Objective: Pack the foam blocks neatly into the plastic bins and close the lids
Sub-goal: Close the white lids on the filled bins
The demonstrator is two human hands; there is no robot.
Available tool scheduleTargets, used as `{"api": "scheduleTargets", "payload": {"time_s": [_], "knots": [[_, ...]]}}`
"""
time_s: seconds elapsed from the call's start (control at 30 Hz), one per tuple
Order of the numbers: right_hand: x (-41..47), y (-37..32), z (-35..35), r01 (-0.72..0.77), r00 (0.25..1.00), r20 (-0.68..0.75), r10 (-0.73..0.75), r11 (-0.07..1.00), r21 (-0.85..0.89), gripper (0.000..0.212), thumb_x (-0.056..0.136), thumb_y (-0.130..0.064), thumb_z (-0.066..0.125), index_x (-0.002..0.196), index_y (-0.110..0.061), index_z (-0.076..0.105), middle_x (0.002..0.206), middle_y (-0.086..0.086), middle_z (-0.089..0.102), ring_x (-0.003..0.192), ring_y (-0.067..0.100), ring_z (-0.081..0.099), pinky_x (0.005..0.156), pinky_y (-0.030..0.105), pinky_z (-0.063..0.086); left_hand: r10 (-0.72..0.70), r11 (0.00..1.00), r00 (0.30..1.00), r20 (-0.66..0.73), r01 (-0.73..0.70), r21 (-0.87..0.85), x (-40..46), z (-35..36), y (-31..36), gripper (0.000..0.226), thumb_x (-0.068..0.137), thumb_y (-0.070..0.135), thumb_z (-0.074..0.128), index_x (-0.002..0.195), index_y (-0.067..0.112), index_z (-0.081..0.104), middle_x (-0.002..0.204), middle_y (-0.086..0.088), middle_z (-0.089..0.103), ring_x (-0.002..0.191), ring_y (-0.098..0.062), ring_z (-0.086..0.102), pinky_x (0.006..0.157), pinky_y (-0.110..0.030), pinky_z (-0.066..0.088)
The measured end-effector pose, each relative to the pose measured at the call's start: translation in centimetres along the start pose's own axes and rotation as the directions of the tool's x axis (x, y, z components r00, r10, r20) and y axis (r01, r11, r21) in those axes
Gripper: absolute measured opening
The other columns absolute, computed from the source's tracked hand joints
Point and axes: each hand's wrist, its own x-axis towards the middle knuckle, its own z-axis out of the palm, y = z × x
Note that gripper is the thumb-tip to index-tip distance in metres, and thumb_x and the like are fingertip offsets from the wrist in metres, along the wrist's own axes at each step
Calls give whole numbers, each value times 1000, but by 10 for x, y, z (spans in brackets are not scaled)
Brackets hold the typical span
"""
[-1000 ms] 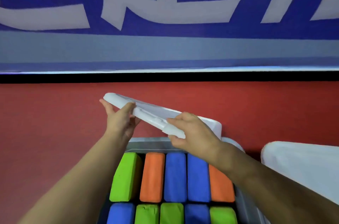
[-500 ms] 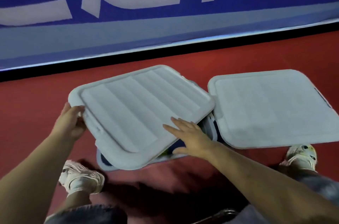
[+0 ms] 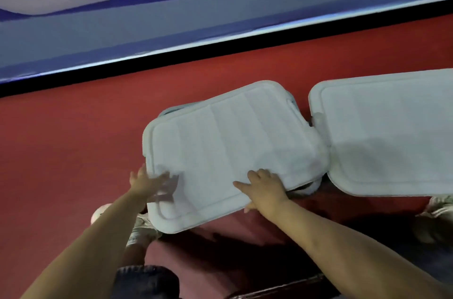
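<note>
Wall [image 3: 171, 36]: blue panel with large pale lettering across the back, black strip along its foot.

Floor [image 3: 61, 151]: red, carries everything in view.

Right lid [image 3: 392, 132]: white, ribbed, lies flat over its bin, which is hidden beneath it. Its left edge is just beside the left lid, possibly touching; cannot tell.

Left lid [image 3: 232, 142]: white, ribbed, rounded corners, lying on top of the left bin [image 3: 171, 108] but skewed. Only grey slivers of that bin show, at the far left corner and under the near right corner. Whether the lid is seated cannot be told.

Foam blocks: none visible; both bins are covered.

Right hand [image 3: 266, 188]: palm down on the near edge of the left lid, fingers straight and spread on the top face, thumb at the rim. Grip is flat, pressing, not pinching.

Left hand [image 3: 149, 182]: at the lid's near left corner, motion-blurred. Fingers look extended onto the lid surface; grip appears spread, but the blur leaves this uncertain.

Shoes: one pale shoe [image 3: 141, 227] under the left forearm, another [image 3: 438, 208] at the right edge.
</note>
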Motion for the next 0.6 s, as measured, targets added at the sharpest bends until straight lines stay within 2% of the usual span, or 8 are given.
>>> {"api": "scheduleTargets", "payload": {"time_s": [0.03, 0.1, 0.2, 0.27, 0.33, 0.47, 0.53, 0.6], "knots": [[5, -8, 6, -29, 1000, 3, 29, 999, 12, 77, 80, -57, 61, 145, -39, 24, 138, 5, 35, 126, 29, 33, 100, 44, 34, -14, 987, 1000, -15, 16, 162, -6, 6, -7, 114, 62, 61, 78, 150, 23, 17, 160, -6, 1, 145, -34, 13, 112, -53, 29], [14, -15, 19, -100, 995, -11, 101, 994, 53, 67, 85, -52, 57, 143, -38, 27, 135, 5, 39, 123, 30, 36, 98, 43, 37, -109, 965, 992, -56, 119, 233, -12, 20, -23, 90, 81, 41, 72, 149, 18, 17, 158, -15, 7, 142, -33, 20, 114, -45, 24], [26, -15, 34, -137, 990, -25, 139, 988, 66, 56, 89, -53, 51, 139, -38, 31, 129, 5, 44, 116, 30, 41, 92, 40, 40, -155, 974, 987, -28, 158, 160, -9, 28, -39, 83, 65, 49, 78, 128, 16, 35, 135, -21, 43, 119, -39, 47, 102, -45, 42], [31, -14, 35, -134, 989, -60, 136, 991, 25, 54, 90, -53, 49, 139, -37, 33, 129, 6, 45, 116, 30, 43, 92, 39, 39, -137, 983, 991, -1, 136, 119, 16, 31, -56, 97, 48, 55, 78, 125, 14, 35, 124, -20, 52, 109, -38, 56, 95, -43, 48], [33, -11, 35, -125, 990, -55, 126, 992, 18, 56, 90, -54, 48, 141, -39, 30, 132, 6, 42, 120, 30, 41, 97, 40, 36, -132, 991, 991, 8, 132, -5, 43, 36, -68, 115, 43, 54, 79, 137, 14, 26, 129, -21, 52, 110, -39, 58, 93, -49, 51], [26, -3, 46, -116, 980, -123, 159, 948, 297, 53, 92, -52, 47, 142, -40, 36, 128, 2, 45, 125, 23, 38, 103, 37, 31, -248, 864, 968, 44, 241, -441, 37, 45, -65, 82, 83, 12, 71, 144, 23, 17, 125, -13, 50, 96, -37, 59, 74, -66, 50], [15, 5, 55, -99, 889, -315, 333, 811, 577, 45, 91, -41, 56, 134, -27, 52, 119, 4, 52, 118, 21, 47, 101, 37, 39, -330, 806, 942, 55, 312, -502, 42, 50, -76, 62, 85, 12, 70, 135, 9, 35, 114, -17, 56, 84, -34, 61, 58, -57, 54], [0, 21, 61, -195, 662, -388, 641, 648, 736, 40, 89, -31, 62, 126, -18, 59, 119, 7, 54, 112, 24, 52, 97, 42, 45, -403, 767, 913, 64, 375, -520, 48, 46, -86, 48, 80, 20, 76, 117, -1, 54, 105, -19, 64, 81, -35, 64, 51, -42, 54]]}}
